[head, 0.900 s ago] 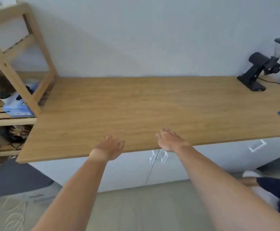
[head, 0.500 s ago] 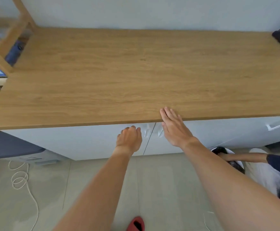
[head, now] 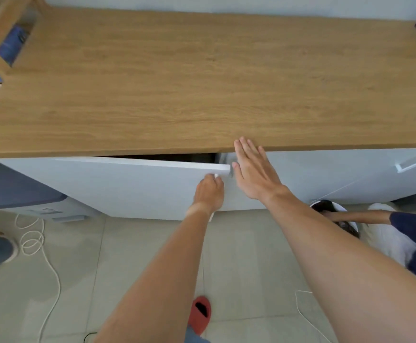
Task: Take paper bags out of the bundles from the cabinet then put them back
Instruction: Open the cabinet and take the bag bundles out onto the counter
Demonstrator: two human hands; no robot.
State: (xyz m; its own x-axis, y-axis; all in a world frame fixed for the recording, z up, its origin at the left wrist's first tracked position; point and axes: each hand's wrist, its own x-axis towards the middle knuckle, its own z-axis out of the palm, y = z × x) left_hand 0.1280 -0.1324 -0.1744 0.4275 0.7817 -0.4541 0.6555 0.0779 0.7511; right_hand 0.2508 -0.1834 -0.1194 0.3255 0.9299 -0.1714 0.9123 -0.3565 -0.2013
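A white cabinet stands under a wooden countertop [head: 202, 82]. Its left door [head: 127, 186] is swung partly out, leaving a dark gap under the counter edge. My left hand [head: 208, 191] is closed on the handle at that door's free corner. My right hand [head: 254, 169] is flat with fingers spread, in front of the right door [head: 313, 174], fingertips at the counter's front edge. The inside of the cabinet is dark; no paper bags or bundles show.
A wooden shelf frame [head: 1, 26] with a blue box stands at the left. Another person's arm [head: 358, 216] and dark sleeve are low on the right. A white cable [head: 36, 241] lies on the floor tiles. A red slipper [head: 200, 313] is below my arms.
The view has tilted down towards the cabinet front. My left hand went from the counter edge to the door handle and the left door has come open. My right hand stayed by the counter edge.
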